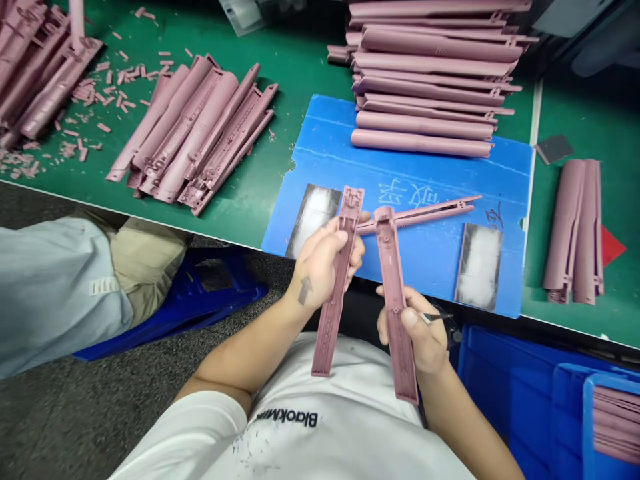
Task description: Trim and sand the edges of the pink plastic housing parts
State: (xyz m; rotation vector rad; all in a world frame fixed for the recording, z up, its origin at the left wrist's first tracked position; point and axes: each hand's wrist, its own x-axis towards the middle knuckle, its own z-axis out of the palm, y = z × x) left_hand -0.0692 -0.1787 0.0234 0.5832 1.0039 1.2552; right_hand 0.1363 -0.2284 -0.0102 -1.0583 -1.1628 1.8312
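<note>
My left hand (pixel 327 257) is closed around a long pink plastic shell half (pixel 327 333), its ribbed inside facing up. In my right hand (pixel 423 330) is a second pink shell half (pixel 393 267), also hollow side up. A thin dark pointed tool (pixel 436 317) sticks out beside my right thumb; its kind I cannot make out. The two shells are apart, their upper ends close together over the blue sheet (pixel 325 147). Behind them, a hinged-looking pair of pink pieces (pixel 435 210) lies on that sheet in a narrow V.
Pink shells are stacked (pixel 425 133) at the back; another group (pixel 185 127) lies left, near pink scraps (pixel 117 87). Two pale pads (pixel 316 210) (pixel 479 263) flank the sheet. Two shell pieces (pixel 575 227) lie right. Blue crates (pixel 565 400) stand lower right. A person (pixel 60 287) sits left.
</note>
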